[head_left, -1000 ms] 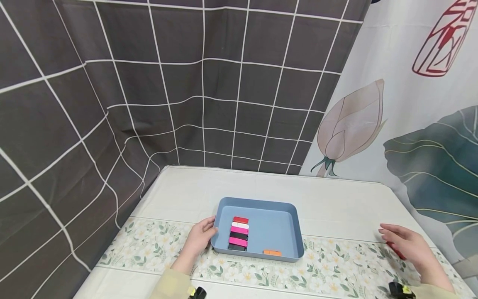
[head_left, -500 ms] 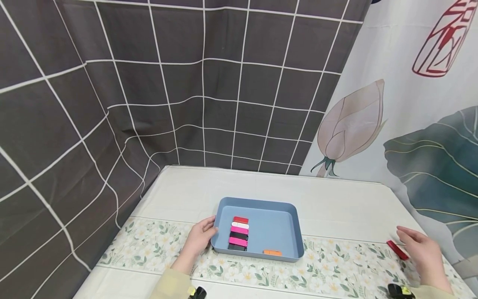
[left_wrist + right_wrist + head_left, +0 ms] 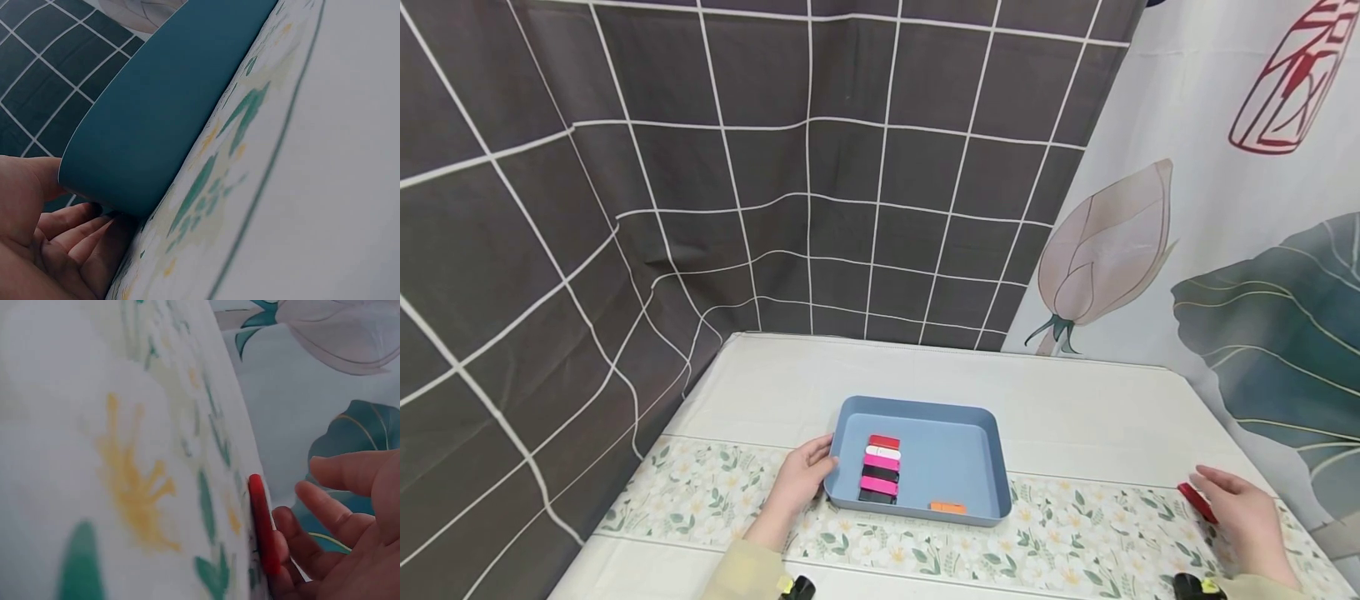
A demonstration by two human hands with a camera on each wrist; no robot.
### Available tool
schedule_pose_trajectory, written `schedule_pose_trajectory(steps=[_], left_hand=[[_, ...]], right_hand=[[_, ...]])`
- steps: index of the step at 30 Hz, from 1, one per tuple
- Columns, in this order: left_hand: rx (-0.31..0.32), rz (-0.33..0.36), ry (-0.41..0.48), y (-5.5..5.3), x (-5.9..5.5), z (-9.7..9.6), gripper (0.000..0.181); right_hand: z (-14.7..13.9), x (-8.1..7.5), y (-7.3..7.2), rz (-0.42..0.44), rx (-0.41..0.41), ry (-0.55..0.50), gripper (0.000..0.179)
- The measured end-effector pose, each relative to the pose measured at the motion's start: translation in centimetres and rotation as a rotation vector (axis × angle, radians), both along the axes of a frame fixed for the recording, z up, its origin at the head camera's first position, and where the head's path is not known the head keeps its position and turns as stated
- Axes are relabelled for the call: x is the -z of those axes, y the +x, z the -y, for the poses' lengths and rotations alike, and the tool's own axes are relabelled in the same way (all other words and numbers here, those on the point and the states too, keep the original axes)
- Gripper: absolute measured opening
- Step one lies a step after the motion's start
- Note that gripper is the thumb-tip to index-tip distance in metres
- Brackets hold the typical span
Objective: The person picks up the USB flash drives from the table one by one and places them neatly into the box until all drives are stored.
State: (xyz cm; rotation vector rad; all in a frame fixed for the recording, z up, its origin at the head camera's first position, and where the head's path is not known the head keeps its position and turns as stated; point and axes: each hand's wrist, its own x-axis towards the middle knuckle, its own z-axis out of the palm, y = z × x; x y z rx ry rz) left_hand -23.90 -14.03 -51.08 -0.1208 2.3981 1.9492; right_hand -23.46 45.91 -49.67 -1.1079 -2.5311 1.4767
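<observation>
My left hand (image 3: 801, 477) grips the left side of a shallow blue tray (image 3: 951, 454). In the left wrist view its thumb lies over the rim and the other fingers sit against the outside wall. Far to the right, a small flat red bar, shaped like a USB stick (image 3: 1197, 503), lies on the floral cloth. Right beside it is my right hand (image 3: 1243, 512). The right wrist view shows fingertips at the red stick's (image 3: 265, 525) right side, with the thumb (image 3: 350, 472) held away from it.
Inside the tray, several similar sticks form a column at the left: red (image 3: 883, 442), white (image 3: 882, 452), pink and black. An orange stick (image 3: 947, 507) lies alone at the near wall. A dark gridded curtain (image 3: 850, 167) and a printed white one (image 3: 1210, 208) hang behind the table.
My right hand has drawn back to the right and slightly nearer, uncovering the red stick on the cloth, which has barely shifted. My left hand and the tray have not moved.
</observation>
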Motion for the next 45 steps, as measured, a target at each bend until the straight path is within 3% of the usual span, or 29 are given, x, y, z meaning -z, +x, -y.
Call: schedule_pose_trajectory(steps=[4, 11, 19, 34, 45], left_hand=[[0.002, -0.003, 0.004, -0.1, 0.1, 0.0, 0.052], [-0.003, -0.001, -0.003, 0.0, -0.2, 0.0, 0.051], [0.008, -0.02, 0.0, 0.2, -0.4, 0.0, 0.051], [-0.002, -0.011, -0.017, 0.1, -0.3, 0.0, 0.051], [0.007, -0.019, -0.012, 0.2, -0.3, 0.1, 0.051]], right_hand=[[-0.3, 0.6, -0.3, -0.008, -0.002, -0.047, 0.07], [-0.7, 0.9, -0.3, 0.001, -0.079, 0.037, 0.068], [-0.1, 0.4, 0.4, -0.077, -0.066, -0.175, 0.073], [0.2, 1.0, 0.7, -0.083, -0.075, 0.046, 0.055], [0.2, 1.2, 0.6, -0.058, -0.083, 0.093, 0.05]])
